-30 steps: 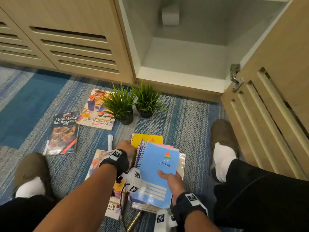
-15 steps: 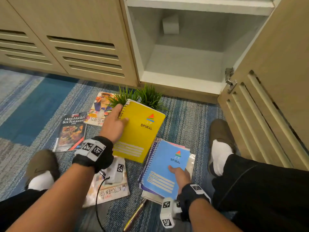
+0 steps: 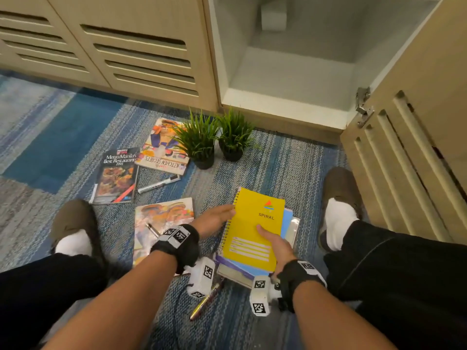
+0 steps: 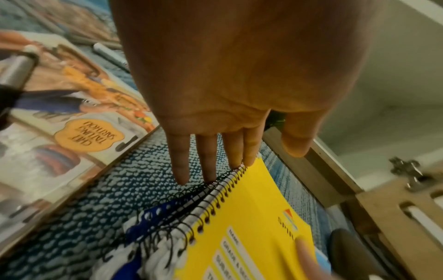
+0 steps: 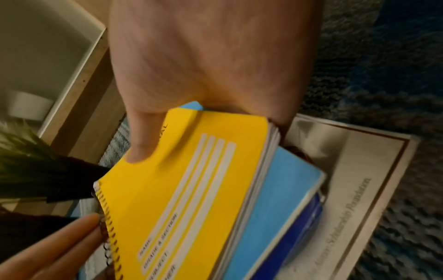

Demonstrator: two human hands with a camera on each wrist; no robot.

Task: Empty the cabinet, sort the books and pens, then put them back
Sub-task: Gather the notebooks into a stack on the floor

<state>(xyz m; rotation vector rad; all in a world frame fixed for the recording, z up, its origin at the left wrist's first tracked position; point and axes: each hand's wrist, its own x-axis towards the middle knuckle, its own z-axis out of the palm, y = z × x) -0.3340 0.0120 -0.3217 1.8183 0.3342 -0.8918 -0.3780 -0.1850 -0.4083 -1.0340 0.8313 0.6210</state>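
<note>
The cabinet (image 3: 290, 79) stands empty, and I am midway through sorting. My right hand (image 3: 274, 245) grips the yellow notebook (image 3: 252, 236) on the stack of notebooks, and my left hand (image 3: 214, 219), fingers (image 4: 179, 163) straight, touches its spiral edge. Cookbooks (image 3: 116, 175) and pens (image 3: 159, 183) lie scattered on blue striped carpet (image 3: 285, 170), none put back.

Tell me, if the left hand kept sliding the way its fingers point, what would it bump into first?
The left hand points right, fingertips already at the spiral edge of the yellow notebook, so it would probably push that first, atop the stack, where the right hand grips it.
</note>
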